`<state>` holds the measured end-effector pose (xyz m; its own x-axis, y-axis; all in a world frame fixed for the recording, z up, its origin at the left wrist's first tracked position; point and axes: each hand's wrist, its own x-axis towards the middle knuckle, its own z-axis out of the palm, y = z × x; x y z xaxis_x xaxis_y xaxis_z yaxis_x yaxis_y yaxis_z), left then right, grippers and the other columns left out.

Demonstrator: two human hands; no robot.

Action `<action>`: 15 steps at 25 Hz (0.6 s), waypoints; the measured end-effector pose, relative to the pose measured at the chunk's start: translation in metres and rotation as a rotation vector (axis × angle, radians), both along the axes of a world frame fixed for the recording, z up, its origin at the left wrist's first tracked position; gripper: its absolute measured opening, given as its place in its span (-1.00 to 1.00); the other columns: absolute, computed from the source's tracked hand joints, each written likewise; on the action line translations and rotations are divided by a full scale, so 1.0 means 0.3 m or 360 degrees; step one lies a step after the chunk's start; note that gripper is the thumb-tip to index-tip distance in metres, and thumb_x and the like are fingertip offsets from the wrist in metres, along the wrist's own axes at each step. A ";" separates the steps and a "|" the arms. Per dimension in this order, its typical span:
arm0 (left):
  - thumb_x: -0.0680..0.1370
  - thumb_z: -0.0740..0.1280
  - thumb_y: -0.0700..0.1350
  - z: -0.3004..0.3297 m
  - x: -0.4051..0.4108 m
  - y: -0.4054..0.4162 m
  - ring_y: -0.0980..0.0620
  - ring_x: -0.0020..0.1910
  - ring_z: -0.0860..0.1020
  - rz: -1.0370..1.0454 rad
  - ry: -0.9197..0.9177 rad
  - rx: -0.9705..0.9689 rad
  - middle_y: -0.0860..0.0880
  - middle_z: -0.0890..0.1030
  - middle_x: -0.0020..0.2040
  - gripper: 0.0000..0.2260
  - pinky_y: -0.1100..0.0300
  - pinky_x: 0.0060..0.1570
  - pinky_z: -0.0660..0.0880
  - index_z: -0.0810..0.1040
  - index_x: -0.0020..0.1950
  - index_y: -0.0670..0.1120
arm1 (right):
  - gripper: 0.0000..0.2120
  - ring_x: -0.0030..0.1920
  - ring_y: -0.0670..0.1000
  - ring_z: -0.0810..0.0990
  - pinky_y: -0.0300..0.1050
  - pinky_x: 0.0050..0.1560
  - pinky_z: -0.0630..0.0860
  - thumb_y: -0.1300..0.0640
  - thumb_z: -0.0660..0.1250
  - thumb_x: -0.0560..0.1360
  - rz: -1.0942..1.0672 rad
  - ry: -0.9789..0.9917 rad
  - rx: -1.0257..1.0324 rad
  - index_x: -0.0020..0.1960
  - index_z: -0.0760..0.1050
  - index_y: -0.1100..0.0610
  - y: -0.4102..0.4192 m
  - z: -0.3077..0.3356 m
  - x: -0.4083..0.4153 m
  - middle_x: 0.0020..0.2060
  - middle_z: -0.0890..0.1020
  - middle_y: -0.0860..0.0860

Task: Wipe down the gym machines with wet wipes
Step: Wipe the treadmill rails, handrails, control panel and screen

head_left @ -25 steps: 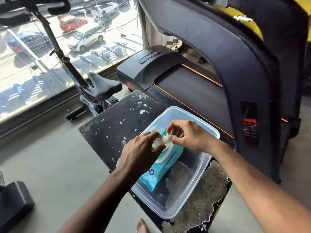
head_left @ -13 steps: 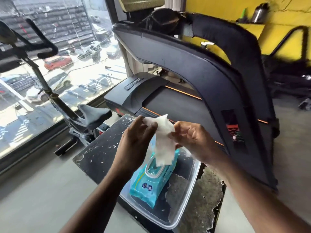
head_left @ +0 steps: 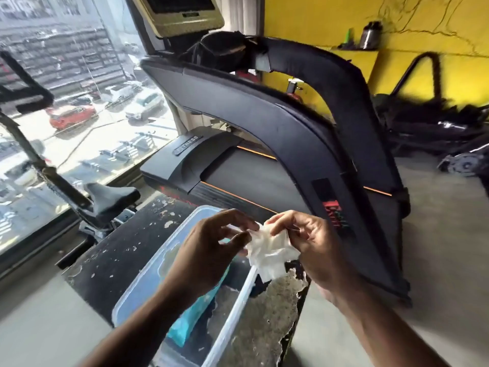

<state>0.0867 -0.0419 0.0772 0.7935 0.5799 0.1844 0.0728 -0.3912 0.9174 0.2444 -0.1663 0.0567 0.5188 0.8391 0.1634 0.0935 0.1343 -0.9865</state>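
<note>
**Wet wipe held between both hands above the container**

Nearest the viewer, both forearms reach in from the bottom edge. The left hand [head_left: 209,250] pinches the left edge of a crumpled white wet wipe [head_left: 270,252] between thumb and fingertips; the right hand [head_left: 315,242] grips its upper right edge, fingers curled round the cloth. The wipe hangs bunched between the two hands, clear of everything below it.

Under the hands stands a clear plastic container [head_left: 232,321] — its right wall shows plainly, the left wall is partly hidden by the left forearm. Inside it lies a teal pack of wipes [head_left: 190,324], mostly covered by the same forearm. The container rests on a dark surface [head_left: 119,260] with heavily flaked paint; bare patches show to the right of the container.

Farther off, to the left, an exercise bike saddle [head_left: 111,200] stands just beyond the surface's far-left corner. Directly behind the surface is a black treadmill [head_left: 264,120] — curved side arm, orange-edged deck, console at the top of the frame. A large window [head_left: 79,107] on the far left overlooks parked cars. On the far right, a yellow wall [head_left: 423,62] carries a ledge with a metal bottle [head_left: 369,35].
</note>
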 end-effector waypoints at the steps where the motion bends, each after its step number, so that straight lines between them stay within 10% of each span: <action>1: 0.59 0.41 -0.19 0.011 0.053 -0.019 0.07 -0.19 0.69 -0.0006 0.0017 0.0002 0.03 0.71 -0.12 -0.84 0.00 -0.08 0.65 0.67 -0.05 0.07 | -0.66 -0.03 -0.04 0.69 -0.18 -0.05 0.58 0.55 0.20 0.54 -0.0023 0.0029 0.0019 -0.18 0.63 0.23 -0.022 -0.003 0.050 -0.04 0.73 0.04; 9: 0.56 0.33 -0.30 0.021 0.617 -0.315 0.14 -0.27 0.54 0.0026 0.0097 0.0150 0.08 0.65 -0.21 -0.76 0.22 -0.20 0.45 0.66 -0.07 0.04 | -0.87 -0.16 -0.13 0.64 -0.29 -0.19 0.53 0.18 0.46 0.47 0.0078 0.0405 0.0064 -0.01 0.66 0.21 -0.367 -0.020 0.595 -0.10 0.71 0.01; 13: 0.48 0.29 -0.32 -0.005 0.791 -0.403 -0.15 -0.11 0.66 0.0084 0.0020 -0.0072 -0.06 0.71 -0.13 -0.73 -0.05 -0.06 0.62 0.70 -0.04 -0.02 | -0.65 -0.21 -0.07 0.62 -0.20 -0.30 0.53 0.40 0.51 0.45 0.0038 0.0371 -0.0028 0.08 0.47 0.11 -0.420 -0.035 0.778 -0.16 0.65 0.02; 15: 0.55 0.49 -0.19 -0.020 0.853 -0.422 -0.02 -0.20 0.66 0.0137 0.0005 -0.0178 -0.02 0.71 -0.14 -0.93 0.14 -0.27 0.57 0.69 -0.04 -0.03 | -0.59 -0.21 -0.06 0.62 -0.15 -0.28 0.56 0.44 0.49 0.45 0.0066 0.0346 -0.0045 0.13 0.46 0.08 -0.417 -0.043 0.844 -0.15 0.64 0.03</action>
<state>0.3426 -0.1684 0.0712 0.7403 0.6629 0.1122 0.1046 -0.2784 0.9547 0.4976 -0.2913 0.0439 0.5040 0.8633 0.0272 -0.1271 0.1053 -0.9863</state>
